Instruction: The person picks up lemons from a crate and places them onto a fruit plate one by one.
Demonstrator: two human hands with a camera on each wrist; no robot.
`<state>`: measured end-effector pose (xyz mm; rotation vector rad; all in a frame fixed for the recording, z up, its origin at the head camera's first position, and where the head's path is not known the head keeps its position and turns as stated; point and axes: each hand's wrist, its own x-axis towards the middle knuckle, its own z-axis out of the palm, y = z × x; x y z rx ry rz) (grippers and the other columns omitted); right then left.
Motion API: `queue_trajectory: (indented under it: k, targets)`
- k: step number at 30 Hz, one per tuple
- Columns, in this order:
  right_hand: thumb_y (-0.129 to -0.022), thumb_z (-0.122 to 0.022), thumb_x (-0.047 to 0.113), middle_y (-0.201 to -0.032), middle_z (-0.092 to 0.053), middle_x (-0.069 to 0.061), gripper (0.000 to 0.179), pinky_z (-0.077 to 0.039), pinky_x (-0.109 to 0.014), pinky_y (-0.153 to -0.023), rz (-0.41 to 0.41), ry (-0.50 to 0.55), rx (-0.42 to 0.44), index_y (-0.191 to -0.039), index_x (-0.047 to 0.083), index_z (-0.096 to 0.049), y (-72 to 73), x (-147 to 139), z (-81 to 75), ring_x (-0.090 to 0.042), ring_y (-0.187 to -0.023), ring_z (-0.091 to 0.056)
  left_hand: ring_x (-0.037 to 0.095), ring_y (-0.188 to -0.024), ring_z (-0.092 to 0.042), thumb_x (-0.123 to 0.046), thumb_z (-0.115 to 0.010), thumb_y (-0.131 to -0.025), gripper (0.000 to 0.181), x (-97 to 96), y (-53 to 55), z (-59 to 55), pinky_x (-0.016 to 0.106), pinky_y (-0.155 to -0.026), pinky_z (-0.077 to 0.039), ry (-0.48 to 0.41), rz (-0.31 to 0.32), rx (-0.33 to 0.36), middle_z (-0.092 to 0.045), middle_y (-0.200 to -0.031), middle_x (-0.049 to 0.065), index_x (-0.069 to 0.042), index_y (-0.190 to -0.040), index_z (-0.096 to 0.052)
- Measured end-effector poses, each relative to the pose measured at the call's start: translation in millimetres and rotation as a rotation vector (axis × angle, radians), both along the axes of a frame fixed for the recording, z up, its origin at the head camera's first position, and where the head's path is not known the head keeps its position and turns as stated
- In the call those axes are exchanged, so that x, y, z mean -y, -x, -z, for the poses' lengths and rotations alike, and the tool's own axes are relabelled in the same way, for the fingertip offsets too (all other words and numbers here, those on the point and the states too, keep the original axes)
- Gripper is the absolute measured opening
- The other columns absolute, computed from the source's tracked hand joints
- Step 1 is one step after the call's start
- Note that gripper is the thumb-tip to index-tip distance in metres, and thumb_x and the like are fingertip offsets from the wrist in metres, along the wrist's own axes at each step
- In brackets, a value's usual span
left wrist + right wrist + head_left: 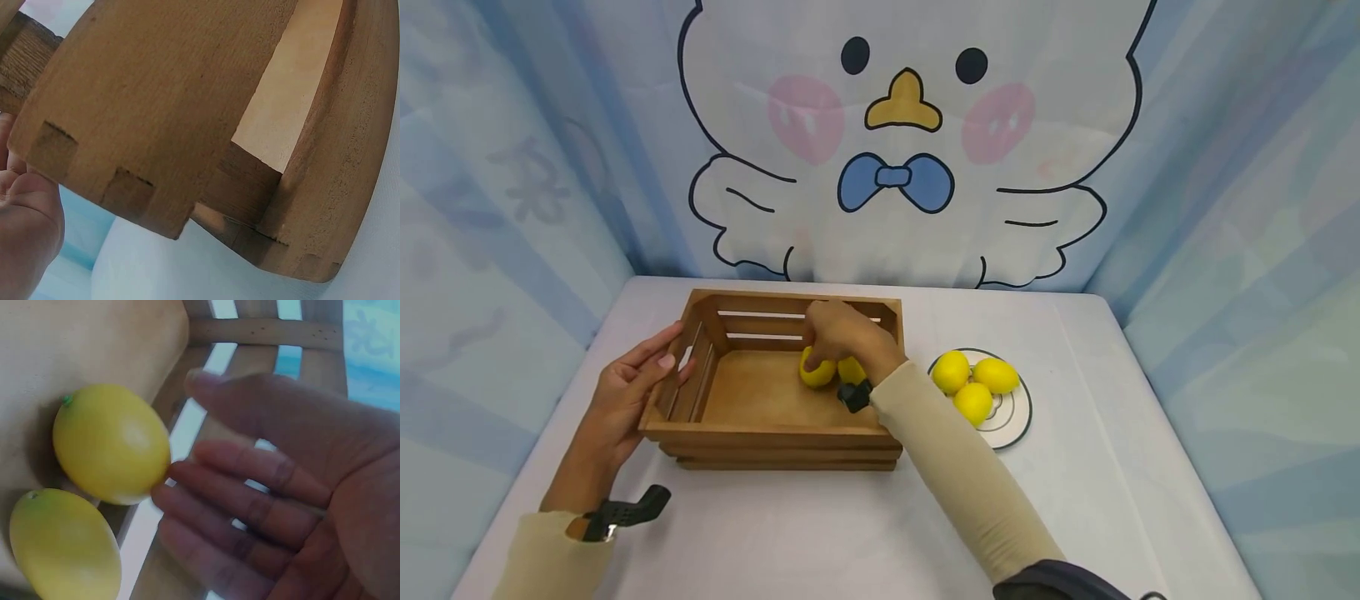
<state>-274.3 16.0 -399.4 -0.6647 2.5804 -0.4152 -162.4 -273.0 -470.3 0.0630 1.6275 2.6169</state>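
Note:
A wooden slatted crate (775,442) stands on the table, and my left hand (625,396) grips its left end wall, thumb and fingers around the slats. In the left wrist view the hand (28,219) shows at the left edge, beside the crate's jointed corner (125,125). My right hand (846,337) reaches inside the crate over two lemons. Seen from the right wrist, one lemon (112,444) lies at the fingertips of the right hand (294,487), whose fingers are loosely bent and hold nothing. The other lemon (65,544) lies beside it on the crate floor.
A white plate (1011,425) with a dark rim stands right of the crate, carrying three more lemons (973,404). My right forearm (958,467) crosses in front of the plate's left side. A patterned curtain (895,242) hangs behind the white table (760,533) and along both sides.

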Motion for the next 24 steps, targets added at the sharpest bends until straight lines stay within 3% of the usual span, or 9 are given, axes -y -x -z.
queue_trajectory:
  k: [8, 16, 24]
  targets:
    - [-0.088, -0.089, 0.020, -0.123, -0.074, -0.004, 0.041, -0.063, -0.028, -0.098, -0.090, 0.109, -0.006, -0.126, 0.010, -0.077, 2.2, 5, 9.8, -0.016, -0.109, -0.068, -0.001, -0.127, -0.066, -0.001, -0.059, -0.107, 0.052, -1.1, -0.4, 0.5, 0.027, -0.101, -0.060, 0.016, -0.001, 0.001, -0.054, -0.160, -0.012, -0.012, -0.157, -0.053]
    - [-0.085, -0.091, 0.014, -0.123, -0.076, -0.009, 0.042, -0.063, -0.026, -0.089, -0.090, 0.065, -0.089, -0.124, 0.007, -0.078, 1.5, 7, 13.5, -0.017, -0.103, -0.068, 0.002, -0.129, -0.066, 0.000, -0.057, -0.108, 0.053, -1.2, -0.9, 2.0, 0.027, -0.102, -0.060, 0.020, 0.006, -0.010, -0.048, -0.166, -0.007, -0.012, -0.159, -0.051]
    - [-0.088, -0.088, 0.011, -0.126, -0.075, -0.007, 0.045, -0.063, -0.028, -0.096, -0.080, 0.098, -0.083, -0.130, 0.007, -0.074, -4.5, 6, 10.9, -0.017, -0.110, -0.069, 0.001, -0.128, -0.066, 0.000, -0.057, -0.108, 0.051, -1.6, -0.9, 0.6, 0.028, -0.101, -0.061, 0.016, 0.001, -0.017, -0.054, -0.159, -0.011, -0.011, -0.158, -0.052]
